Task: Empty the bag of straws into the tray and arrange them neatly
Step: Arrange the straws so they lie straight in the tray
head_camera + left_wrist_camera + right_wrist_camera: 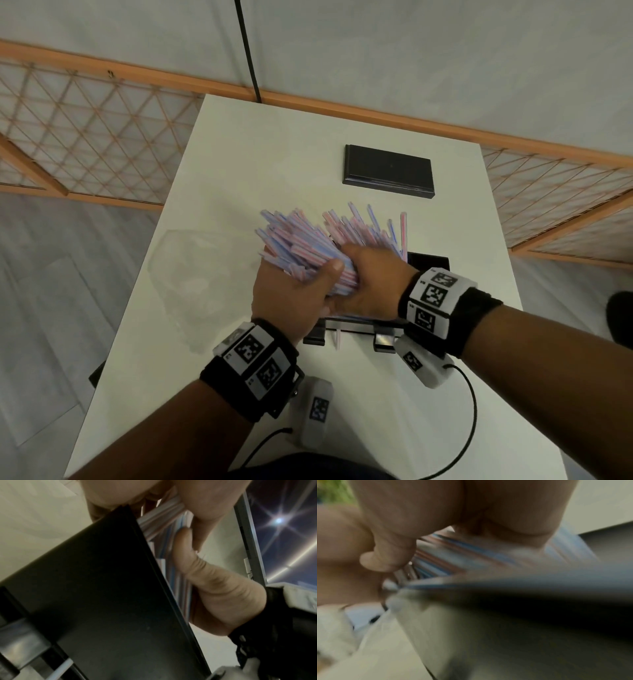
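Observation:
A thick bundle of pink, blue and white striped straws (308, 236) fans out away from me, held just above a black tray (429, 263). My left hand (301, 291) grips the bundle from the left, thumb across the top. On the other side my right hand (371, 274) grips the same bundle. The hands hide most of the tray. The left wrist view shows the tray's black wall (102, 588) with straws (163, 524) behind it. Straws (471, 555) show blurred under the palm in the right wrist view. The clear plastic bag (205, 274) lies flat on the table to the left.
A single straw (338, 339) lies by the tray's near edge. A second flat black tray or lid (388, 171) sits farther back on the white table (239, 154). Beyond the table stand a wooden lattice screen (85, 130) and a hanging black cable (248, 51).

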